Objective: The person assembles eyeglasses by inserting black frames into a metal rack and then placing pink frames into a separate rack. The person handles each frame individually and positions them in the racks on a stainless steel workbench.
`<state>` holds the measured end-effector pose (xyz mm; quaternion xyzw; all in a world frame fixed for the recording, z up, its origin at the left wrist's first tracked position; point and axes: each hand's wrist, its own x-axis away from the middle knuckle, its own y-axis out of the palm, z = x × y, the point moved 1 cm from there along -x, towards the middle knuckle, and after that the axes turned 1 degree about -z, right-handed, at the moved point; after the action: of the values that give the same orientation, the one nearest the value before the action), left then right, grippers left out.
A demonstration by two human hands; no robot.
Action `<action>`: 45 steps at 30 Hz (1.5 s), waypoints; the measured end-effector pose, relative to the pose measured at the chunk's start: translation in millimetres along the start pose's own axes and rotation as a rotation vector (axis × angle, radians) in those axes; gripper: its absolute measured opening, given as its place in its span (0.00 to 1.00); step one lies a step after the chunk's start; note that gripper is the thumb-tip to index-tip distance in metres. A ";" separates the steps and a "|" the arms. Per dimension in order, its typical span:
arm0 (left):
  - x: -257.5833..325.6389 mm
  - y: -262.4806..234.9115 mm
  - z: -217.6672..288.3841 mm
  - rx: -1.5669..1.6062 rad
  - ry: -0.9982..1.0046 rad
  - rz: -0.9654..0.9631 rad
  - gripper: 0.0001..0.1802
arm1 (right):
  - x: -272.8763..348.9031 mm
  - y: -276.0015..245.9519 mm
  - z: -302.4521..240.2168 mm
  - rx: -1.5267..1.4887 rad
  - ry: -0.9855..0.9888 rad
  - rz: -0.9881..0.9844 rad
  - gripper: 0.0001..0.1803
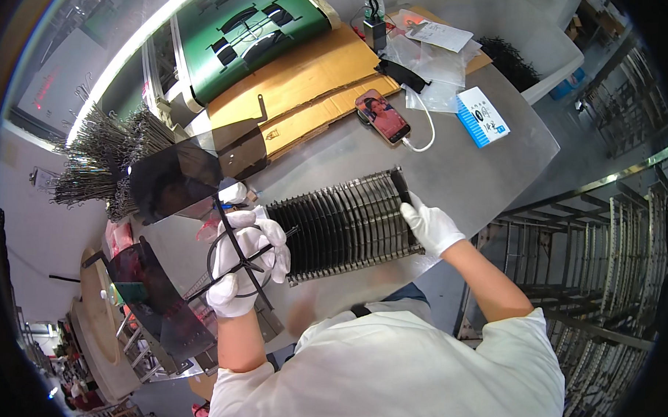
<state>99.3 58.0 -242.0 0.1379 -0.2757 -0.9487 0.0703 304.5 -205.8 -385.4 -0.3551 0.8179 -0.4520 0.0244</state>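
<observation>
The left hand [245,264], fingers closed, grips a black wire frame [238,258] at centre left. The right hand [430,225] pinches a dark plate [402,190], steadying it in the slotted rack [344,227].

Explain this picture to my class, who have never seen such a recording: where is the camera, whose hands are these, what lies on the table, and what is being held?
The camera sits on the person's head and looks down through a fisheye lens, so straight edges bend. Both white-gloved hands belong to that person. The left hand grips a thin black wire frame shaped as a ring with crossing bars. The right hand rests on the end of a slotted metal rack filled with dark thin plates standing on edge. On the grey metal table also lie a smartphone on a white cable, a blue-and-white box, flattened cardboard and clear plastic bags. A bundle of wire hooks is on the left.
</observation>
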 end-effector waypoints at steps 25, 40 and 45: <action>10.7 -39.7 4.9 0.180 -0.499 -0.176 0.68 | 17.9 -54.8 0.8 -0.898 0.047 -0.179 0.23; 1.3 -16.5 1.7 0.075 -0.582 -0.112 0.64 | 0.8 -22.5 11.1 -0.146 -0.016 -0.115 0.38; 3.8 -26.0 -10.5 0.203 -0.583 -0.086 0.67 | 4.5 -24.5 0.0 -0.081 0.066 -0.184 0.43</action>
<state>97.4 73.7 -265.4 -0.1222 -0.3714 -0.9180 -0.0661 314.7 -216.8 -365.6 -0.4142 0.7998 -0.4304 -0.0583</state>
